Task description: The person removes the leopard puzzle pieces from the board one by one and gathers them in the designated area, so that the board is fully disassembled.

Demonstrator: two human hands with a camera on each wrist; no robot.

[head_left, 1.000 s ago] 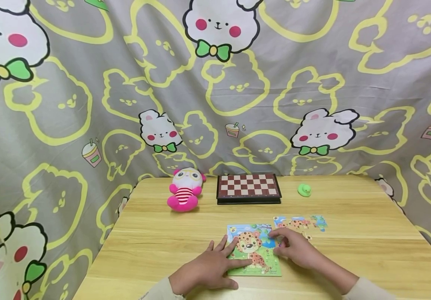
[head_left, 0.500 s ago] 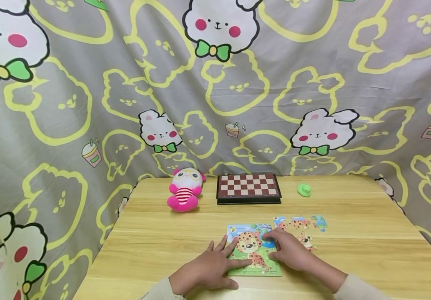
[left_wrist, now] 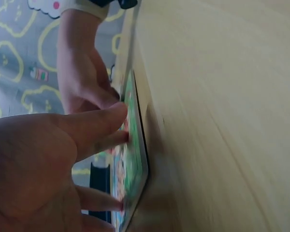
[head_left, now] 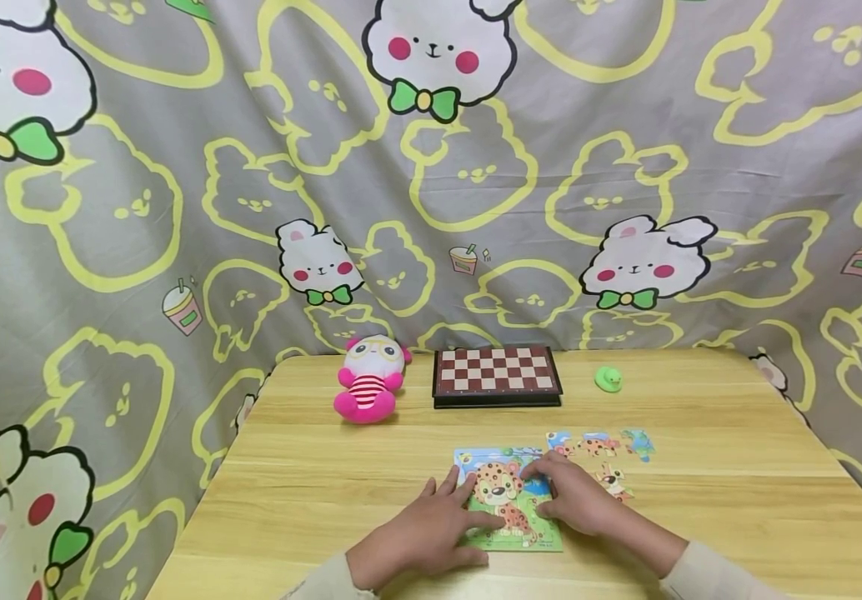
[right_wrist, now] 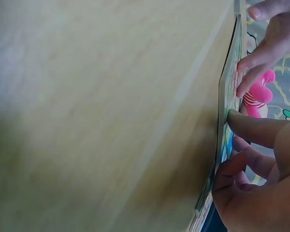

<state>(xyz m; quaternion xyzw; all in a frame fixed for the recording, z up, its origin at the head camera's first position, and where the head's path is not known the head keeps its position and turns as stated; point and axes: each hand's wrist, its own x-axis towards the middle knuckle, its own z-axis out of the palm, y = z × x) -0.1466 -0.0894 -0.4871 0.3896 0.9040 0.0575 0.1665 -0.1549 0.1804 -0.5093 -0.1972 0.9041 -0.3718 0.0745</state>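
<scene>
A jigsaw puzzle (head_left: 502,492) with a spotted leopard cub lies flat on the wooden table. My left hand (head_left: 438,525) rests on its left part, fingers spread; in the left wrist view the left hand's fingertips (left_wrist: 122,205) touch the picture. On the other side, my right hand (head_left: 579,496) pinches a blue-green part at the puzzle's right edge between thumb and curled fingers. In the right wrist view the right thumb (right_wrist: 244,126) touches the surface with the bent fingers close by. The hand partly hides that part. Loose jigsaw pieces (head_left: 637,443) lie behind and right of the right hand.
A black-edged checkered game board (head_left: 497,372) stands at the back middle of the table. Left of it sits a pink plush panda (head_left: 371,382), and to the right a green toy duck (head_left: 608,380). A patterned curtain (head_left: 491,192) hangs behind the table.
My right hand has moved left over the puzzle's right side, uncovering a loose leopard-face piece. My left hand stays on the puzzle, shifted only slightly.
</scene>
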